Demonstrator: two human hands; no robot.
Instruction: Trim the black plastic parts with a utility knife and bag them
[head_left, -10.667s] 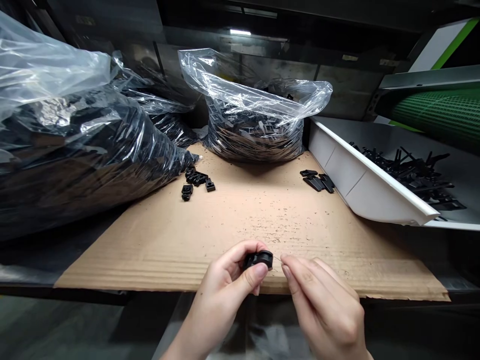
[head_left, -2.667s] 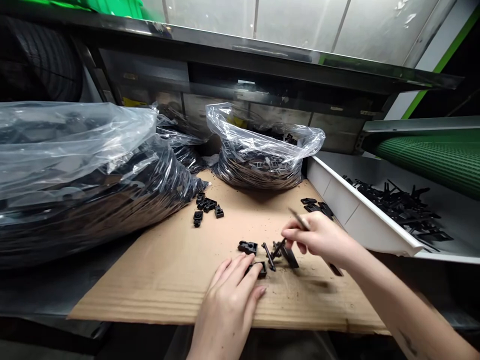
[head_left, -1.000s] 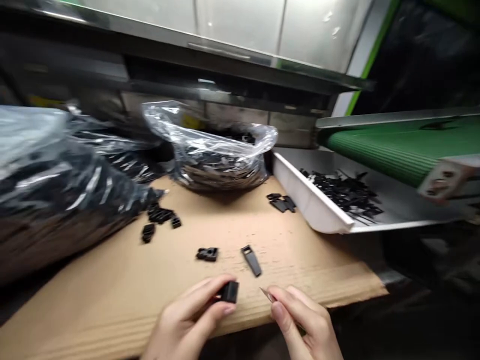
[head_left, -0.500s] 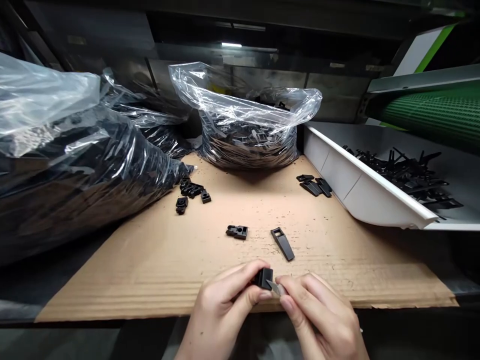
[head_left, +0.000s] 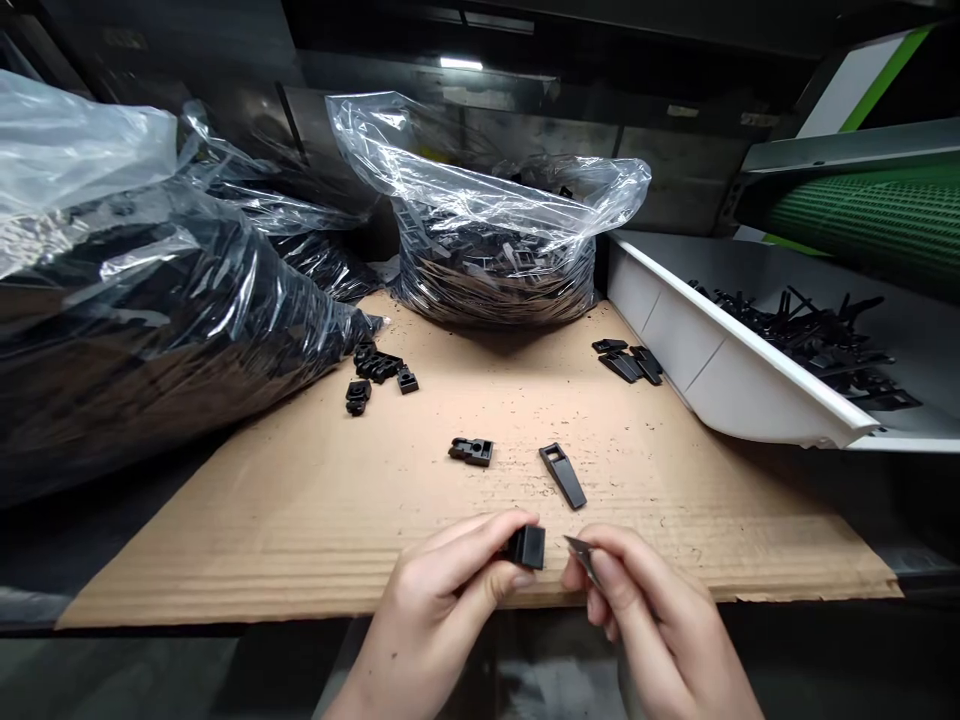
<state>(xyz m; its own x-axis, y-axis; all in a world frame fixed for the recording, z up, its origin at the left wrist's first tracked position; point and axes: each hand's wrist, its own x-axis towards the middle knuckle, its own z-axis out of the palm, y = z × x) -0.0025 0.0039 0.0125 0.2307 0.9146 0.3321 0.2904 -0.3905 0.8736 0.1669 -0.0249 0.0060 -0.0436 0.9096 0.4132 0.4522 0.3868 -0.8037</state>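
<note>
Between thumb and fingers, my left hand point(head_left: 446, 585) grips a black plastic part point(head_left: 531, 547), its square end facing right. A pointed knife blade point(head_left: 581, 553) is pinched in my right hand point(head_left: 637, 595), its tip a little to the right of the black part and apart from it. Any handle on the blade is hidden by my fingers. Just beyond my hands, a black block-shaped piece point(head_left: 472, 452) and a tapered black clip point(head_left: 562, 476) with a square hole lie on the cardboard sheet point(head_left: 300, 540).
Several black blocks point(head_left: 379, 367) lie left, and several tapered pieces point(head_left: 626, 360) lie right. A clear bag of black parts point(head_left: 495, 270) stands behind; a larger bag point(head_left: 150, 310) fills the left. At right, a white tray point(head_left: 750, 370) holds black pieces below a green ribbed belt point(head_left: 862, 215).
The blade has come away from the black part's end, moving right, and my right hand has turned so its tip points up and left. My left hand keeps its hold.
</note>
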